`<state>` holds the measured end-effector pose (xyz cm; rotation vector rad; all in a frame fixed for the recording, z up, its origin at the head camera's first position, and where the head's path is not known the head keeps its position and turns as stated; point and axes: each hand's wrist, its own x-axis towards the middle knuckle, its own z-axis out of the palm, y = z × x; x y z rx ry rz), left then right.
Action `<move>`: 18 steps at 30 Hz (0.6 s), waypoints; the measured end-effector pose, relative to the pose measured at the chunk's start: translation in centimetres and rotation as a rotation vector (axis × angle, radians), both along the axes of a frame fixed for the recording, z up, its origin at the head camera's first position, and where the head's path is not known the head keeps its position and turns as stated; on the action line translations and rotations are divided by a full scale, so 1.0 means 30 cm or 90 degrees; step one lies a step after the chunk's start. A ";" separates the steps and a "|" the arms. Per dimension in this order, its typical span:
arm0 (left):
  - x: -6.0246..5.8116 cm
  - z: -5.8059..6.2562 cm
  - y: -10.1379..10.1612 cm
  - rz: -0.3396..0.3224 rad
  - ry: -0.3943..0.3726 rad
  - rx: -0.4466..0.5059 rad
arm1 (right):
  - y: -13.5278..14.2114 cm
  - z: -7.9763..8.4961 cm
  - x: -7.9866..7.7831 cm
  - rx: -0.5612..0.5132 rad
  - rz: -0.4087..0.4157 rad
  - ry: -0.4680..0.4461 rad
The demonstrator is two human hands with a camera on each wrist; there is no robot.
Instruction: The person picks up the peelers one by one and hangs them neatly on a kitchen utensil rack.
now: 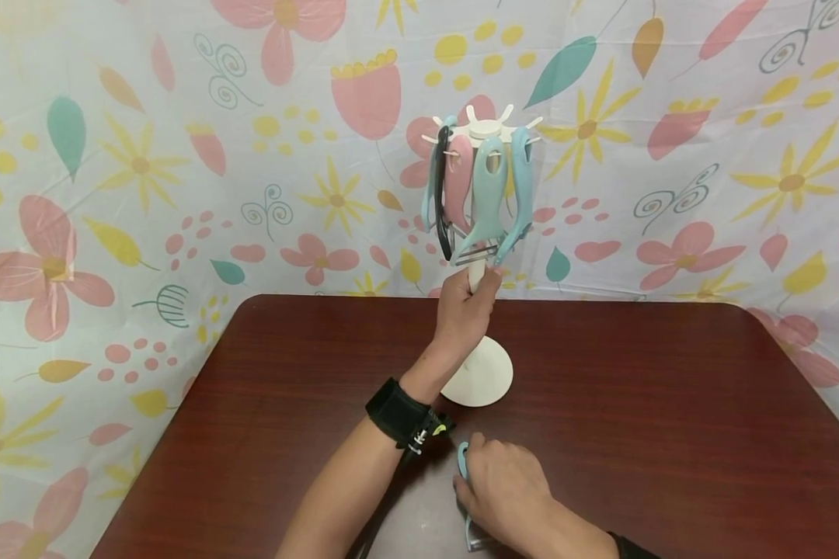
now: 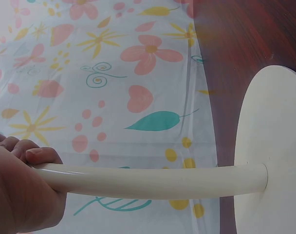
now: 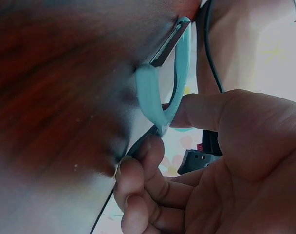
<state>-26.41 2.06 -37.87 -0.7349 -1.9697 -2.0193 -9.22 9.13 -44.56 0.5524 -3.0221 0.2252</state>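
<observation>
A white rack with a ring of pegs [image 1: 485, 128] stands upright toward the back of the table. My left hand [image 1: 464, 314] grips its pole [image 2: 153, 182] just below the hanging tools; the round base [image 1: 489, 384] rests on the tabletop. From the pegs hang several peelers: a pink one [image 1: 457, 175], a mint green one [image 1: 489, 190], a black one [image 1: 442, 194] and light blue ones [image 1: 521, 186]. Near the front, my right hand [image 1: 509, 485] holds a light blue peeler [image 3: 148, 92] by its handle, low over the table, blade end toward me. Fingers hide most of that handle.
The dark reddish-brown table [image 1: 671, 419] has rounded far corners, with a flower-patterned cloth [image 1: 252, 155] hanging behind it. A black strap [image 1: 397, 411] circles my left wrist, and a black cable [image 3: 213, 53] runs beside the forearm.
</observation>
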 end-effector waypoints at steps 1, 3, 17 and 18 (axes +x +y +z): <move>0.000 0.000 0.000 0.001 -0.001 0.000 | 0.001 0.000 0.000 0.000 0.002 0.004; 0.000 0.000 0.000 0.000 -0.001 0.002 | 0.003 -0.001 -0.002 -0.001 0.006 0.012; 0.000 -0.005 0.001 -0.004 0.000 0.011 | 0.009 0.000 -0.006 -0.010 0.017 0.021; 0.000 -0.005 0.001 -0.004 0.001 0.011 | 0.010 0.000 -0.006 -0.011 0.018 0.021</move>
